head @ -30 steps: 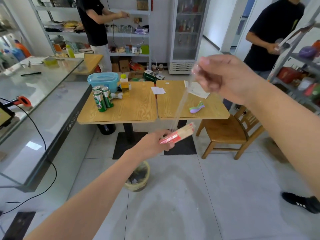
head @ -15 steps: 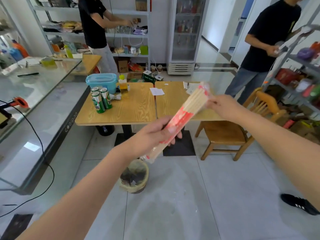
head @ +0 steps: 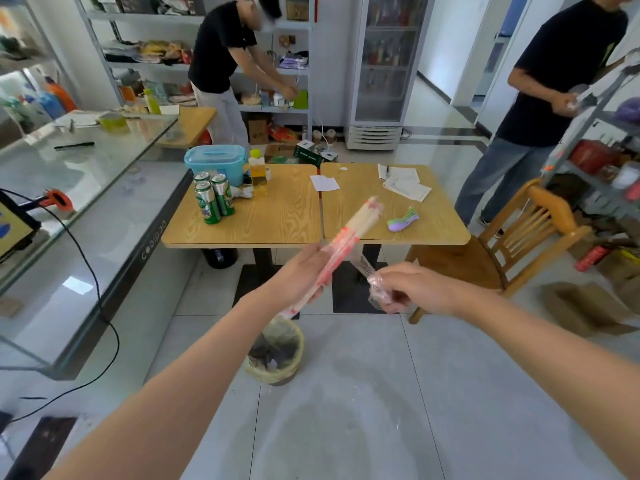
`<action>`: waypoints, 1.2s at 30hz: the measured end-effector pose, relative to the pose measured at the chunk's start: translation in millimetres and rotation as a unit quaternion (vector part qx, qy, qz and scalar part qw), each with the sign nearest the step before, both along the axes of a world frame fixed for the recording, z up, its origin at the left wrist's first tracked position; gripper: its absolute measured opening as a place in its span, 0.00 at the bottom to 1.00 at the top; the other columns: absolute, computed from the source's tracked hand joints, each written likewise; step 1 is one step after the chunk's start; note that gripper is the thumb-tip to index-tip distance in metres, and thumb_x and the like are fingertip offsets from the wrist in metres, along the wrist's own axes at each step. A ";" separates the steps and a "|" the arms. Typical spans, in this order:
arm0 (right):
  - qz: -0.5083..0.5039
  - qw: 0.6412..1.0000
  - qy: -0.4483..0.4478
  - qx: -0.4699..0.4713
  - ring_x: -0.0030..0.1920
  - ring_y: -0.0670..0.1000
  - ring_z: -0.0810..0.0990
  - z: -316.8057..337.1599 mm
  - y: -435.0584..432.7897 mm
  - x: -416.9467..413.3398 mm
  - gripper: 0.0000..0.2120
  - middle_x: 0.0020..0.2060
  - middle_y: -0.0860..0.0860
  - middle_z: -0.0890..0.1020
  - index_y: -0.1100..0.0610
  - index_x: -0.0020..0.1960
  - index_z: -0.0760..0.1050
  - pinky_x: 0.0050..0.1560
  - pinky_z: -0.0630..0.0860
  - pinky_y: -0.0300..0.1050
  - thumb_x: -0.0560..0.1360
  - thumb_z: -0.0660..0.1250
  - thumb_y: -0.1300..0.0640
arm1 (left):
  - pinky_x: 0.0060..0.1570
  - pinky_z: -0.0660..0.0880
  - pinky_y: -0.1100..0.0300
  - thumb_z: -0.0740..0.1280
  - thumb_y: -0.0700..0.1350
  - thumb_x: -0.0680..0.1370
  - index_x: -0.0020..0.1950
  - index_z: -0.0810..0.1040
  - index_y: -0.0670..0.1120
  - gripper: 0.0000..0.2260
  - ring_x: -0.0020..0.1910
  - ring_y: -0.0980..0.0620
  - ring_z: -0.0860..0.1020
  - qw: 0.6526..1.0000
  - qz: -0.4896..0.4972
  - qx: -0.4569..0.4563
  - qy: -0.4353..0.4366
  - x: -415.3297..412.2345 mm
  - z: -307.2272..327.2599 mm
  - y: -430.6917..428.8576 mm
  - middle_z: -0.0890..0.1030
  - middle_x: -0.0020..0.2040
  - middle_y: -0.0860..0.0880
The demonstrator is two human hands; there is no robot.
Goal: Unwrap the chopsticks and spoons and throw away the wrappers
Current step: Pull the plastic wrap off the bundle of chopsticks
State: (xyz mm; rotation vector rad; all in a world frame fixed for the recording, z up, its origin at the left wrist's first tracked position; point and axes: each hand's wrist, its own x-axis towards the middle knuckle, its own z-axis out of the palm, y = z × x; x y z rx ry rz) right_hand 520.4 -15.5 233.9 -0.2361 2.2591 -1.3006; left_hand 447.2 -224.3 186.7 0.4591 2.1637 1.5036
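Observation:
My left hand [head: 300, 276] grips a bundle of wooden chopsticks [head: 349, 233] in red-printed clear sleeves, tilted up toward the right. To its right, my right hand [head: 405, 287] is closed on a crumpled clear plastic wrapper [head: 372, 285], a strip of which trails up toward the bundle. Below both hands stands a small bin [head: 275, 351] lined with a yellowish bag, on the floor. Coloured plastic spoons [head: 403, 220] lie on the right wooden table [head: 436, 226].
Green cans [head: 213, 199], a blue lidded box [head: 214, 162], a bottle and papers [head: 405, 185] sit on the two tables. A glass counter [head: 62, 188] runs along the left, a wooden chair [head: 512, 244] stands right. Two people stand at the back shelves and right.
My right hand came down from the bundle's top end to beside my left hand, now with the pulled-off clear wrapper bunched in it. The bundle stays in my left hand.

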 end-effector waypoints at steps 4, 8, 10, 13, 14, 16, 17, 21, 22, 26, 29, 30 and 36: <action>0.006 0.999 0.013 -0.047 0.34 0.60 0.61 8.7 -8.0 0.2 0.15 0.29 0.63 0.64 0.60 0.29 0.65 0.40 0.58 0.55 0.75 0.54 0.63 | 0.41 0.69 0.57 0.50 0.58 0.84 0.49 0.78 0.49 0.20 0.33 0.57 0.73 0.999 -0.035 -0.032 0.017 9.4 -5.6 11.1 0.75 0.36 0.53; -0.073 0.994 0.029 -0.076 0.28 0.51 0.62 11.2 1.0 0.6 0.20 0.27 0.55 0.61 0.59 0.30 0.64 0.34 0.59 0.41 0.75 0.63 0.48 | 0.31 0.74 0.59 0.55 0.55 0.83 0.56 0.76 0.44 0.17 0.32 0.54 0.74 0.972 0.009 0.143 -0.188 10.9 -5.5 13.7 0.75 0.38 0.49; -0.128 0.990 0.054 -0.022 0.26 0.42 0.64 9.8 11.5 0.7 0.23 0.27 0.48 0.62 0.60 0.37 0.70 0.31 0.64 0.32 0.76 0.65 0.40 | 0.22 0.72 0.63 0.57 0.58 0.81 0.53 0.74 0.43 0.19 0.27 0.55 0.72 0.899 0.011 0.291 -0.328 7.7 -7.0 4.6 0.74 0.35 0.49; -0.243 0.966 0.089 0.020 0.24 0.42 0.64 0.3 28.7 -7.1 0.17 0.25 0.46 0.63 0.58 0.40 0.72 0.31 0.64 0.38 0.76 0.68 0.45 | 0.21 0.71 0.67 0.58 0.64 0.78 0.56 0.73 0.41 0.26 0.24 0.57 0.72 0.768 -0.050 0.448 -0.455 0.8 -11.3 -11.6 0.74 0.34 0.50; -0.284 0.954 0.095 -0.003 0.24 0.44 0.63 -1.7 33.4 -10.4 0.14 0.25 0.46 0.63 0.57 0.43 0.73 0.30 0.63 0.40 0.76 0.68 0.47 | 0.22 0.71 0.67 0.58 0.65 0.78 0.57 0.74 0.41 0.27 0.25 0.57 0.73 0.763 -0.064 0.452 -0.458 -0.4 -14.0 -14.2 0.74 0.34 0.50; -0.343 0.931 0.099 -0.076 0.25 0.46 0.61 -1.1 38.2 -14.9 0.10 0.26 0.48 0.62 0.59 0.49 0.76 0.28 0.60 0.40 0.76 0.69 0.52 | 0.22 0.72 0.67 0.60 0.61 0.78 0.58 0.74 0.40 0.24 0.24 0.58 0.73 0.789 -0.075 0.426 -0.436 1.7 -17.3 -14.6 0.75 0.33 0.50; -0.352 0.925 0.101 -0.106 0.25 0.46 0.60 -1.7 40.2 -16.4 0.11 0.27 0.49 0.61 0.63 0.50 0.77 0.27 0.59 0.39 0.76 0.69 0.54 | 0.22 0.72 0.67 0.62 0.59 0.78 0.58 0.74 0.41 0.22 0.23 0.58 0.73 0.802 -0.075 0.415 -0.423 3.1 -18.4 -12.9 0.75 0.33 0.50; -0.312 0.926 0.137 -0.162 0.27 0.48 0.60 3.6 36.3 -15.4 0.17 0.27 0.52 0.61 0.74 0.40 0.71 0.31 0.61 0.41 0.78 0.65 0.59 | 0.23 0.74 0.65 0.64 0.55 0.79 0.58 0.72 0.41 0.18 0.25 0.56 0.76 0.764 -0.087 0.460 -0.444 4.9 -21.4 -6.7 0.77 0.33 0.49; -0.309 0.920 0.146 -0.192 0.27 0.48 0.60 8.1 34.2 -14.0 0.17 0.25 0.51 0.61 0.71 0.36 0.71 0.32 0.61 0.43 0.79 0.64 0.60 | 0.25 0.75 0.64 0.62 0.56 0.80 0.57 0.72 0.41 0.18 0.25 0.55 0.77 0.728 -0.091 0.498 -0.463 5.2 -21.7 -7.4 0.78 0.34 0.48; -0.343 0.896 0.161 -0.230 0.28 0.48 0.63 26.7 34.0 -10.9 0.20 0.24 0.51 0.64 0.59 0.29 0.66 0.34 0.61 0.44 0.80 0.61 0.61 | 0.28 0.76 0.65 0.61 0.61 0.80 0.55 0.72 0.44 0.20 0.29 0.55 0.77 0.639 -0.078 0.586 -0.492 6.1 -26.4 -18.2 0.77 0.36 0.50; -0.358 0.877 0.168 -0.275 0.26 0.44 0.72 31.0 35.1 -9.8 0.18 0.26 0.55 0.64 0.59 0.31 0.65 0.35 0.63 0.43 0.80 0.58 0.63 | 0.27 0.73 0.66 0.61 0.60 0.79 0.54 0.73 0.43 0.21 0.29 0.55 0.75 0.727 -0.020 0.510 -0.460 8.3 -24.0 -18.8 0.75 0.37 0.49; -0.358 0.870 0.166 -0.297 0.26 0.44 0.74 32.8 35.1 -9.6 0.18 0.26 0.55 0.65 0.59 0.32 0.66 0.34 0.64 0.42 0.81 0.57 0.64 | 0.28 0.74 0.65 0.61 0.59 0.79 0.55 0.73 0.42 0.19 0.29 0.54 0.74 0.757 0.007 0.479 -0.445 9.1 -23.7 -17.8 0.74 0.37 0.49; -0.319 0.899 0.165 -0.252 0.29 0.48 0.70 30.9 42.9 -11.4 0.17 0.29 0.54 0.73 0.61 0.35 0.70 0.37 0.62 0.46 0.81 0.57 0.57 | 0.47 0.79 0.52 0.60 0.52 0.82 0.64 0.74 0.42 0.17 0.44 0.48 0.79 0.772 0.088 0.439 -0.452 15.0 -23.9 -15.1 0.77 0.46 0.45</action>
